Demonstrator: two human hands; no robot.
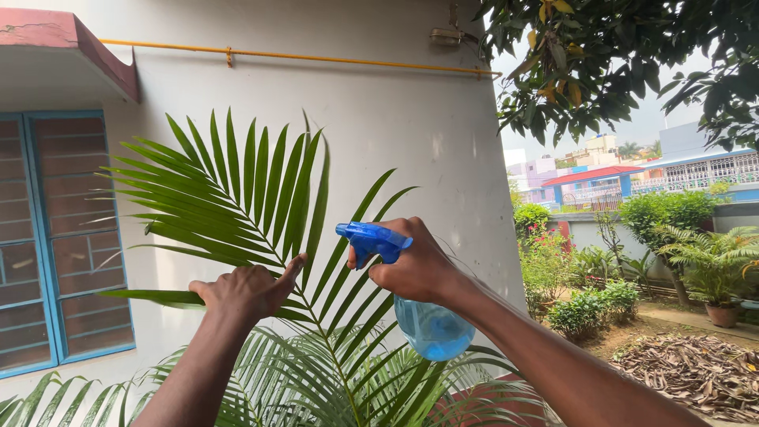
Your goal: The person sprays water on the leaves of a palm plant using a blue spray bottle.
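**A:** Head view: our right hand (415, 269) is wrapped around the neck of the blue spray bottle (427, 320), fingers over the trigger head (371, 239), nozzle pointing left at the palm frond (245, 205). The bottle hangs tilted, its clear blue body below the wrist and in front of the lower leaves.

**B:** Left hand?

**A:** Our left hand (245, 291) is loosely curled, holding nothing, with the forefinger up against the frond's midrib where the leaflets branch. It looks like it's steadying the frond from behind.

**B:** Then we'd say: keep that finger bracing the stem so the leaflets don't swing away, and keep the nozzle level with the leaflets, near but not touching.

**A:** Agreed. The nozzle sits just beside the right-hand leaflets now. We'd judge that short trigger pulls, sweeping along the midrib, would cover the frond best. The white wall (379, 119) is right behind it, so overspray lands there.

**B:** Liquid level?

**A:** Can't tell; the bottle body is too blurred.
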